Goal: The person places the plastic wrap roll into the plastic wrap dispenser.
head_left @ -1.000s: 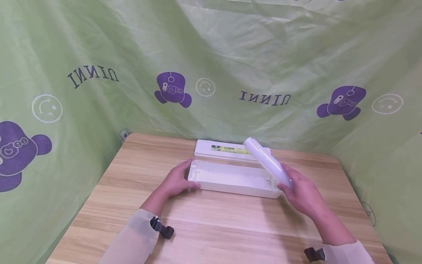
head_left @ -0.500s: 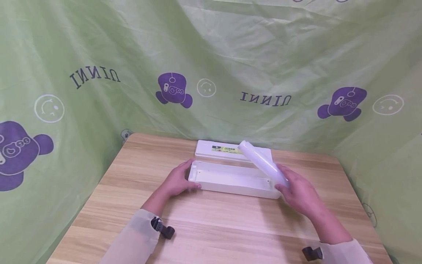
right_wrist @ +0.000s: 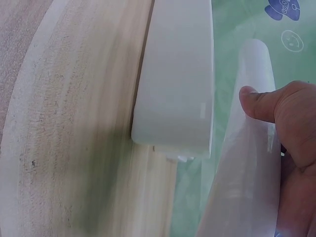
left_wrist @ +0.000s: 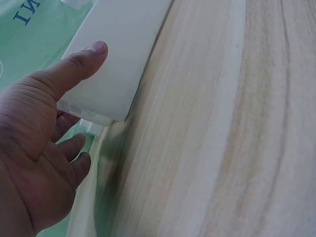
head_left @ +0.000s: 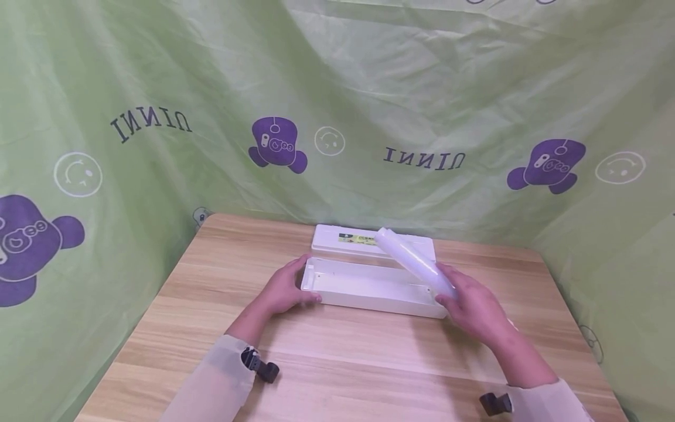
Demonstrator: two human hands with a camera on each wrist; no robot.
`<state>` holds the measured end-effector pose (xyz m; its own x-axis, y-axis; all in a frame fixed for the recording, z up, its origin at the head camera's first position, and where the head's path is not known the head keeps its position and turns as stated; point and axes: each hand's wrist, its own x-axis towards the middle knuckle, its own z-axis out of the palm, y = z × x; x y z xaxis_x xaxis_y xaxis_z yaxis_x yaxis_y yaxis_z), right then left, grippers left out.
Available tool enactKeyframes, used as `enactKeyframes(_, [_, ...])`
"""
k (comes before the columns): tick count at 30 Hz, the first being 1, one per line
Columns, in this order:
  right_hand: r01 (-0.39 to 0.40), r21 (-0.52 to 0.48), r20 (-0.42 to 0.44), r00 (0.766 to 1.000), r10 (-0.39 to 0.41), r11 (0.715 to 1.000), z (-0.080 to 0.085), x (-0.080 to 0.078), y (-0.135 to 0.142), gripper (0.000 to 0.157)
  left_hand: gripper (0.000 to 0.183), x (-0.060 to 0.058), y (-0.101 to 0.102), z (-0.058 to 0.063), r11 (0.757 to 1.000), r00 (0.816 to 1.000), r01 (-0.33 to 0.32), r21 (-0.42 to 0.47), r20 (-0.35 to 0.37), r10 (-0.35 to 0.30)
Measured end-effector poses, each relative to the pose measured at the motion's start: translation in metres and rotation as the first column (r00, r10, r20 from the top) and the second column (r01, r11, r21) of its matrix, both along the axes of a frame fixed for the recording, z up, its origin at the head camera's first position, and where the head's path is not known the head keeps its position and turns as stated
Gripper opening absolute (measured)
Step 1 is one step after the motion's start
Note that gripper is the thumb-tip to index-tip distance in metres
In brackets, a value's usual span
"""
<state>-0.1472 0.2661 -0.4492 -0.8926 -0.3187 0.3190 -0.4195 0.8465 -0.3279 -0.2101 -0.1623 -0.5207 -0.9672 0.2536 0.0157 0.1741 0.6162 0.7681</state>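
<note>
A long white box (head_left: 369,300) stands on the wooden table with its open side up and its inside bare. At its left end my left hand (head_left: 285,287) grips it, thumb on the front wall (left_wrist: 121,54) and fingers behind. My right hand (head_left: 477,308) holds a roll of clear cling film (head_left: 411,257) by its right end, thumb (right_wrist: 261,104) across it. The roll slants over the box's right part, far end raised toward the back left. Behind the box lies a white lid (head_left: 325,237) with a green and yellow label, partly covered by the roll.
The wooden table (head_left: 211,305) meets a green cloth backdrop (head_left: 337,187) with purple figures at its rear edge. Small black cameras (head_left: 261,366) sit on both sleeves. A film-like strip (right_wrist: 212,212) trails below the roll in the right wrist view.
My right hand has shifted slightly left with the cling film roll, whose raised end has moved left and tipped lower over the box. The left hand, box and lid stay put.
</note>
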Motion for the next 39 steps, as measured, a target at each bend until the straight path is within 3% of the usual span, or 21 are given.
enactKeyframes(15, [-0.011,0.004,0.041,0.999,0.011,1.000,0.003,-0.002,-0.008,0.071,0.122,0.001,-0.001,-0.002,1.000,1.000,-0.007,0.003,0.006,0.007])
enactKeyframes(29, [-0.048,0.028,0.024,0.999,0.047,0.998,0.004,-0.005,-0.012,0.072,0.121,-0.002,-0.002,-0.002,1.000,1.000,-0.003,-0.006,-0.002,0.003])
enactKeyframes(39, [-0.056,0.026,0.069,0.996,0.054,0.998,0.004,-0.006,-0.019,0.071,0.124,-0.001,-0.002,-0.003,1.000,1.000,0.001,0.000,0.002,-0.001])
